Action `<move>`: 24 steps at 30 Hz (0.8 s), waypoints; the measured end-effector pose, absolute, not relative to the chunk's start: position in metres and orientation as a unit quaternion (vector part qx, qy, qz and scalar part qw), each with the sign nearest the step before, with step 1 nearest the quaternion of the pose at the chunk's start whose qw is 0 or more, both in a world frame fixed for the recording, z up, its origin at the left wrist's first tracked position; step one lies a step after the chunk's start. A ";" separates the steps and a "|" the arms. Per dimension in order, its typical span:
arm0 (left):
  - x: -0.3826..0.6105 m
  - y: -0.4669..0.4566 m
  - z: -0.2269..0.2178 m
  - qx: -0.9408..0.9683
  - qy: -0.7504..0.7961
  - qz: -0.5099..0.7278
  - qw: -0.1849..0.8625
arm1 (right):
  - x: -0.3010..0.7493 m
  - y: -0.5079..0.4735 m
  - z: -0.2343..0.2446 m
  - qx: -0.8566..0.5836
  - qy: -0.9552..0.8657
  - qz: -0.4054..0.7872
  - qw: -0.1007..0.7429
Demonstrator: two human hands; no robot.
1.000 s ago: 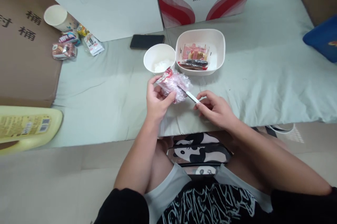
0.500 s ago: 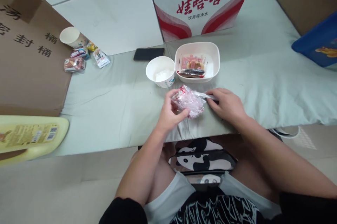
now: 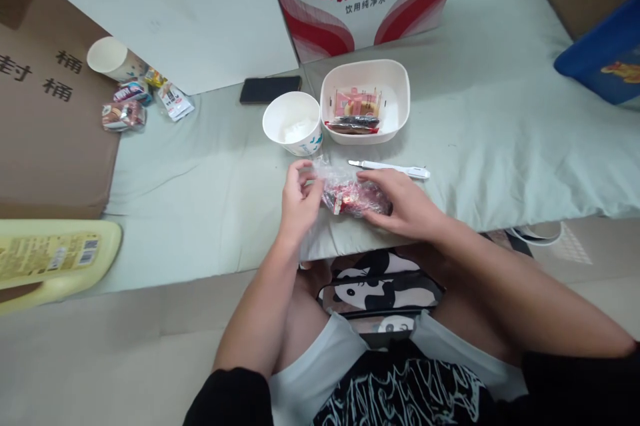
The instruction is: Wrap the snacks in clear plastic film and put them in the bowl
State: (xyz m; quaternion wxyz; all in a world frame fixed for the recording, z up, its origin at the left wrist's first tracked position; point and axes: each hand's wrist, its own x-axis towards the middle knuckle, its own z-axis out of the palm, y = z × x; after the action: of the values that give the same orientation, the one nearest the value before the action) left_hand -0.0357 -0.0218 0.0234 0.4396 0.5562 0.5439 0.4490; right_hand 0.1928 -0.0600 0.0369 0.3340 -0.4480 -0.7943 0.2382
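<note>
- The crinkled plastic bag (image 3: pixel 353 196), clear with red print, is between the two hands near the front edge of the table, just in front of the cup and the tray; the glare makes it hard to say what is inside.
- The left hand (image 3: pixel 301 201) pinches the clear left end of the bag between thumb and fingers.
- The right hand (image 3: pixel 406 206) holds the bag's other end, its thumb on the near side and its fingers curved over the far side.
- A white knife (image 3: pixel 395 168) lies just beyond the right hand, blade toward the left.
- The white cup (image 3: pixel 301 148) stands upright beside the tray (image 3: pixel 399 103), with something white inside.
- The tray holds a pink packet (image 3: pixel 345 101) and dark, narrow packets (image 3: pixel 351 126).
- Behind the cup, a black phone (image 3: pixel 270 89) lies flat on the pale green cloth (image 3: pixel 190 213).
</note>
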 end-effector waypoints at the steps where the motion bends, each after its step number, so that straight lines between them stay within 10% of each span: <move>1: -0.037 -0.021 0.024 0.541 0.546 0.457 0.447 | 0.192 -0.059 0.037 -0.449 -0.797 0.243 0.323; 12: -0.047 -0.017 0.028 0.566 0.491 0.484 0.452 | 0.218 -0.063 0.055 -0.482 -0.723 0.268 0.417; 24: -0.054 -0.018 0.040 0.522 0.475 0.551 0.446 | 0.217 -0.067 0.061 -0.509 -0.801 0.165 0.269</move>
State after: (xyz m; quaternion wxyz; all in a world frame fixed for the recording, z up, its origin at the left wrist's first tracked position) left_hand -0.0535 -0.0183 0.0403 0.4457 0.5222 0.4748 0.5506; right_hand 0.2165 -0.0674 0.0615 0.2689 -0.5086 -0.8012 0.1648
